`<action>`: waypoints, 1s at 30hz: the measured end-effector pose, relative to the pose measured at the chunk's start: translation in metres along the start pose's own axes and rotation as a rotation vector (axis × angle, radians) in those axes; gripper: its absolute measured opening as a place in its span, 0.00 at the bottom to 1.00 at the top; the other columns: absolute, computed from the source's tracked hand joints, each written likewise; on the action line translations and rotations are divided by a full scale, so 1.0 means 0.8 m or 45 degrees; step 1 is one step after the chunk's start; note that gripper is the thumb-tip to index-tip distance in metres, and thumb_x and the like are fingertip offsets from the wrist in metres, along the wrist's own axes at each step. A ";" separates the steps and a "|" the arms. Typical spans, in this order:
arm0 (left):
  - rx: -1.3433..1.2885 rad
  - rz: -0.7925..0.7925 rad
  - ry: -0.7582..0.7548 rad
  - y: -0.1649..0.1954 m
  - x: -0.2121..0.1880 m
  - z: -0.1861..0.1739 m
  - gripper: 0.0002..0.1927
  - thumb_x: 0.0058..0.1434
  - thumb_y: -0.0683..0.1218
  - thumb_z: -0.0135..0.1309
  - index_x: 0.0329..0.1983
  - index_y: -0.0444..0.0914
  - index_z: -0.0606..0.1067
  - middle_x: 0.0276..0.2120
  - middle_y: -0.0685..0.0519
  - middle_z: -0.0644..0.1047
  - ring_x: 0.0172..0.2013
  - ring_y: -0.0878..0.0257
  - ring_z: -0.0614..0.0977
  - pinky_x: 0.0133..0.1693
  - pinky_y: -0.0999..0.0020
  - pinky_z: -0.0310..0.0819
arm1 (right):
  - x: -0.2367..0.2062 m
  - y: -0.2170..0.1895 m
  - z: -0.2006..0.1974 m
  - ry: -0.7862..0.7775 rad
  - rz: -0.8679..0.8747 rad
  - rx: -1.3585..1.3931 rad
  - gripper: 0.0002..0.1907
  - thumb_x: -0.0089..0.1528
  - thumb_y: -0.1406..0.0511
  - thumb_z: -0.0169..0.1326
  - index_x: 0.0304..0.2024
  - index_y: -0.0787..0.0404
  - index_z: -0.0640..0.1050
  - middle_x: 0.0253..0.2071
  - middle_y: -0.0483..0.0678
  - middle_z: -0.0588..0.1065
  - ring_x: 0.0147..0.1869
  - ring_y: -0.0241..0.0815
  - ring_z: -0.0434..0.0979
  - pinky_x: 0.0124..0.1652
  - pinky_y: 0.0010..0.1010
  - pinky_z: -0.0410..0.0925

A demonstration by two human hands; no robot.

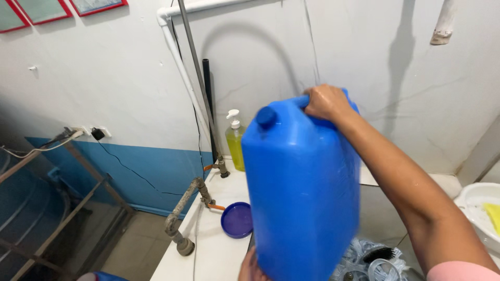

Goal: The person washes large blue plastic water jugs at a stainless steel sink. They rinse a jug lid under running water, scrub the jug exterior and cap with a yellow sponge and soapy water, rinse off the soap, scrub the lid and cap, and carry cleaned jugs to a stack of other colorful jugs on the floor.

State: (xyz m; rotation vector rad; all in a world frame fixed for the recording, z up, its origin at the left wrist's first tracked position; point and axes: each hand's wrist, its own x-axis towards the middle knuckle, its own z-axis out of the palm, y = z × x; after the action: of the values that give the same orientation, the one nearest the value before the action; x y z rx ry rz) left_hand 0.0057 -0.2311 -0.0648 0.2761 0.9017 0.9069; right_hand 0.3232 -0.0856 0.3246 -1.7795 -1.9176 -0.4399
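Your right hand point(325, 102) grip closed round handle of blue jerrycan point(302, 192), lifted clear of worktop point(213, 250); left hand point(251, 268) underneath steadies base, its grip hidden; capped spout beside right grip.

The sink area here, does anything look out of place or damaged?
Mostly the tap: it looks rusty and crusted, jutting out past the white counter. A round blue lid lies loose on that counter. The right hand holds the blue jerrycan by its handle, with the left hand under its base. No spill shows.
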 end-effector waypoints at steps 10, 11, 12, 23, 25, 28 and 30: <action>0.158 0.536 0.139 0.127 -0.043 -0.028 0.40 0.66 0.69 0.39 0.69 0.35 0.62 0.54 0.38 0.77 0.53 0.51 0.80 0.55 0.53 0.76 | 0.019 0.016 0.020 0.269 0.160 0.298 0.21 0.58 0.50 0.59 0.43 0.57 0.84 0.38 0.63 0.80 0.44 0.65 0.81 0.45 0.53 0.73; 0.013 0.461 0.052 0.104 -0.040 -0.017 0.41 0.65 0.68 0.40 0.70 0.36 0.62 0.56 0.42 0.79 0.54 0.53 0.80 0.56 0.55 0.75 | 0.023 0.017 0.032 0.219 0.141 0.186 0.18 0.59 0.53 0.58 0.43 0.57 0.84 0.38 0.63 0.80 0.44 0.66 0.81 0.45 0.54 0.73; 0.003 0.331 0.143 0.094 -0.044 -0.013 0.39 0.67 0.68 0.39 0.70 0.38 0.60 0.57 0.42 0.77 0.55 0.52 0.79 0.56 0.52 0.74 | 0.026 0.022 0.045 0.183 0.124 0.073 0.16 0.60 0.55 0.56 0.43 0.56 0.85 0.38 0.63 0.80 0.44 0.67 0.81 0.45 0.55 0.73; 0.632 0.983 -0.152 0.273 -0.155 0.169 0.32 0.67 0.62 0.42 0.66 0.38 0.70 0.47 0.38 0.81 0.48 0.55 0.85 0.54 0.59 0.78 | -0.240 0.280 0.198 0.340 0.947 1.236 0.21 0.56 0.61 0.54 0.49 0.60 0.82 0.46 0.64 0.80 0.51 0.66 0.79 0.49 0.55 0.71; 0.677 1.023 -0.533 0.274 -0.125 0.229 0.31 0.68 0.61 0.41 0.69 0.41 0.64 0.50 0.41 0.80 0.52 0.53 0.83 0.58 0.58 0.75 | -0.303 0.269 0.231 0.418 1.104 1.606 0.21 0.56 0.61 0.54 0.50 0.60 0.82 0.46 0.64 0.80 0.51 0.66 0.79 0.49 0.54 0.71; 0.817 1.112 -0.410 0.277 -0.053 0.253 0.31 0.68 0.59 0.45 0.69 0.39 0.64 0.54 0.45 0.77 0.56 0.55 0.78 0.58 0.60 0.71 | -0.388 0.215 0.272 0.453 1.273 1.952 0.21 0.56 0.61 0.54 0.50 0.61 0.82 0.46 0.64 0.80 0.51 0.66 0.79 0.49 0.54 0.71; 0.828 1.074 0.084 0.278 0.004 0.221 0.28 0.68 0.57 0.48 0.65 0.36 0.70 0.55 0.50 0.75 0.57 0.60 0.74 0.57 0.65 0.66 | -0.437 0.176 0.292 0.428 1.388 2.074 0.20 0.56 0.61 0.54 0.50 0.61 0.82 0.46 0.64 0.80 0.51 0.66 0.79 0.49 0.54 0.71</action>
State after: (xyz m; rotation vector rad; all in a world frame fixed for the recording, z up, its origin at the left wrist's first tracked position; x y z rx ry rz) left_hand 0.0183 -0.0658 0.1662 1.2595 1.1443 1.3690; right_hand 0.4446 -0.2369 -0.0743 -1.0662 -0.3480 0.9018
